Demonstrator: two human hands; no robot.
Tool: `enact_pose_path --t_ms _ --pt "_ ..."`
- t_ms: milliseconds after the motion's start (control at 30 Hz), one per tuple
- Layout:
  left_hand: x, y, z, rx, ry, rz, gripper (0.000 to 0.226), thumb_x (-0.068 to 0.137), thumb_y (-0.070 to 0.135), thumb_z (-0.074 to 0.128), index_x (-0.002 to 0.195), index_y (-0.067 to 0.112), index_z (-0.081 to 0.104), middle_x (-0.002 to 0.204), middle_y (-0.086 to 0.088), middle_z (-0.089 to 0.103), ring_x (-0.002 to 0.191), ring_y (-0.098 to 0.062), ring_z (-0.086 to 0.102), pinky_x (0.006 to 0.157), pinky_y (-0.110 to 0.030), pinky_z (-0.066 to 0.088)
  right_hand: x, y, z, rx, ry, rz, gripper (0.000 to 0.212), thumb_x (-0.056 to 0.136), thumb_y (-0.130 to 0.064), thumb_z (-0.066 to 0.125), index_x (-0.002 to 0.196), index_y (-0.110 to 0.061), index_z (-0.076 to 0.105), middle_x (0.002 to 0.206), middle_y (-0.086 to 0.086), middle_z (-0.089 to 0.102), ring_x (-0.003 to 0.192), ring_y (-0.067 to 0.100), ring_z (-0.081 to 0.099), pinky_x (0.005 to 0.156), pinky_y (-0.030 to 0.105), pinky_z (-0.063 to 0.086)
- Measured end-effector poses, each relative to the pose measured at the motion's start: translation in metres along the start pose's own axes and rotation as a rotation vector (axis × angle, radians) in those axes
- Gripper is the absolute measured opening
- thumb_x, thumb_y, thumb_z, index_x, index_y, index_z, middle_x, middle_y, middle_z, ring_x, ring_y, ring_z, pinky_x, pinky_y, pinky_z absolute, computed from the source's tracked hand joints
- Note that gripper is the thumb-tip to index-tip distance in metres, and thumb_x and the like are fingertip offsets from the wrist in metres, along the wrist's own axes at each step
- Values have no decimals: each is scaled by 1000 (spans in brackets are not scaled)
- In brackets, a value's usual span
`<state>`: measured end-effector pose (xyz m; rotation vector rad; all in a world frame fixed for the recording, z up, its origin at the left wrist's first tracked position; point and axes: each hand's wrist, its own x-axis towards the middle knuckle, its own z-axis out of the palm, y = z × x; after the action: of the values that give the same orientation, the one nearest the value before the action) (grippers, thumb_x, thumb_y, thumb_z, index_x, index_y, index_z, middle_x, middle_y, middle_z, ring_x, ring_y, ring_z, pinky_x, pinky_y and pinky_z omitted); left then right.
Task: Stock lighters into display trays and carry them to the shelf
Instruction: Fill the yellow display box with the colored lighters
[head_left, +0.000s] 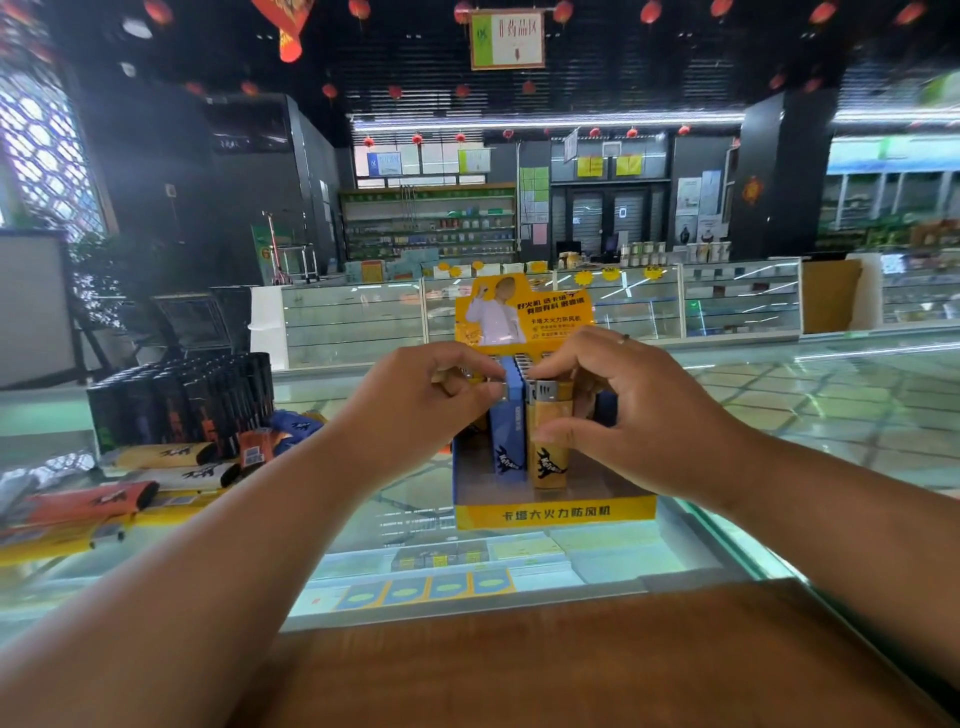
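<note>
Between left hand (426, 400) and right hand (639, 415), upright lighters (549, 462) in tray (556, 513)

I stand at a glass counter (779, 415) with a wooden ledge (571, 665) at its near edge. Across the aisle runs a row of glass display cases (737, 301); behind them, green-trimmed wall shelves (431, 223) hold small boxes. A dark pillar (779, 171) rises at right to a black ceiling hung with red lanterns (652, 11) and 1 sign (507, 39). A lattice window (41, 150) glows at far left; a strip light (545, 122) runs overhead.
</note>
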<state>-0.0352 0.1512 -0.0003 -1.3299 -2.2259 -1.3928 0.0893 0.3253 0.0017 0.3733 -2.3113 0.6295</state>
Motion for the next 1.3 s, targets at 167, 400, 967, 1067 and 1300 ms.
enact_pose_path --t_ms 167,400,967,1067,1300 --pt "-1 -1 1 9 -3 5 6 87 27 71 90 32 71 70 -14 63 55 -9 47 60 -25 39 1 3 0 -54 -7 -51 32 77 -26 79 105 -24 63 98 -17 49 85 3 53 72 12 41" --pt "-3 1 3 23 3 -2 6 88 25 70 93 28 71 64 -9 60 53 -8 45 53 -18 36 -1 4 -1 -62 -36 -48 33 77 -30 79 104 -28 61 96 -21 51 85 -2 53 71 11 39" --pt "-2 1 4 79 17 16 9 89 25 70 96 30 70 64 -10 59 53 -7 45 51 -15 36 1 6 0 -199 -66 -43 28 83 -33 72 107 -29 61 106 -14 43 95 -5 42 79 8 35" --pt "-5 2 3 146 31 37 14 89 24 69 100 31 70 60 10 57 53 -2 48 56 -14 39 -1 6 3 -289 -116 -55 36 85 -42 67 116 -28 53 121 -11 41 115 5 34 92 18 32" --pt "-19 11 -19 472 -25 69 27 91 36 63 117 37 61 86 17 60 77 1 57 73 -21 46 -2 -7 5 -477 -143 -33 58 88 -61 51 135 -27 44 143 -8 38 130 13 27 108 35 24"
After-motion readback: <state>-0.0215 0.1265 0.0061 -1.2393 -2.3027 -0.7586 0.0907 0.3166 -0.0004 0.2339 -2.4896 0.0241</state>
